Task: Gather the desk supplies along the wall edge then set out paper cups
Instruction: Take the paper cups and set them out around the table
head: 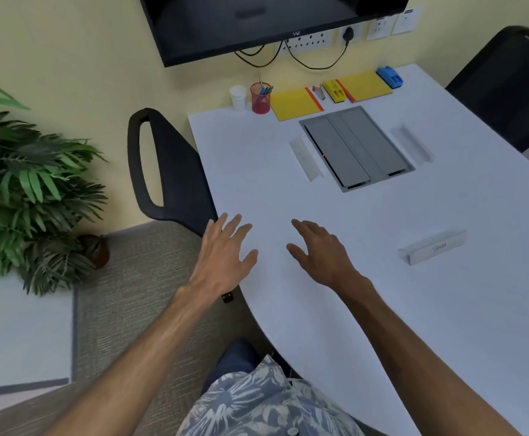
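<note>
Both hands are over the near edge of the white table (383,309). The left hand (225,250) has its fingers spread and holds nothing; the right hand (320,250), just beside it, is loosely fanned and also empty. Whether the palms touch the tabletop, I cannot tell.

The supplies are well apart from both hands, lined up at the far edge against the wall. From the left: a stack of paper cups (238,96) stands upright, with a red mesh pen pot (260,99) just beside it holding pens. Next come a yellow notepad (293,103), a small item too blurred to name, a yellow desk tool (335,91), a second yellow pad (365,86) and a blue desk tool (389,77) at the right end.

Between hands and supplies sits a grey cable hatch (356,149) set into the table, with a clear name stand (306,158) on either side. A third clear stand (431,247) lies to the right of the right hand. A black chair (168,171) is tucked at the left edge, near the left hand.
</note>
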{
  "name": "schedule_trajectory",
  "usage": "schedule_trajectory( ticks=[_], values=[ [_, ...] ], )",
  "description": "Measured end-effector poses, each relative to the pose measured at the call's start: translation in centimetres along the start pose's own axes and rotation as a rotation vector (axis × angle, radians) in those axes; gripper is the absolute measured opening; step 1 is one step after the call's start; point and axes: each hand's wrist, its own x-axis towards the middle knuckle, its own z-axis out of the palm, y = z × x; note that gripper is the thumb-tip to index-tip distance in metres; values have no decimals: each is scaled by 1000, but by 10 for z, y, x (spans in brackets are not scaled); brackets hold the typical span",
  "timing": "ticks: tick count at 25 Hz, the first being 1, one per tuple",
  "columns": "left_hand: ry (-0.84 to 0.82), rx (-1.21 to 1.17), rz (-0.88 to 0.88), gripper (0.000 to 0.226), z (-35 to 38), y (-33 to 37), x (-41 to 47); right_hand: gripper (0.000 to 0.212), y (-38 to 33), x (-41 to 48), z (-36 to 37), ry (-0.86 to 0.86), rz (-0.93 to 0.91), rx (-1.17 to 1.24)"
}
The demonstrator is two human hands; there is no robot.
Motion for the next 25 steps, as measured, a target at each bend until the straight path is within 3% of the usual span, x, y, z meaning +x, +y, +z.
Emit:
schedule_trajectory(
  ticks=[11, 25],
  values=[
    [-182, -39, 40, 70, 21, -70, 211, 61, 27, 184, -4, -79, 21, -32],
    [-203, -194, -89, 91, 95, -212, 468, 66, 65, 491, 64, -161, -8, -127]
  ],
)
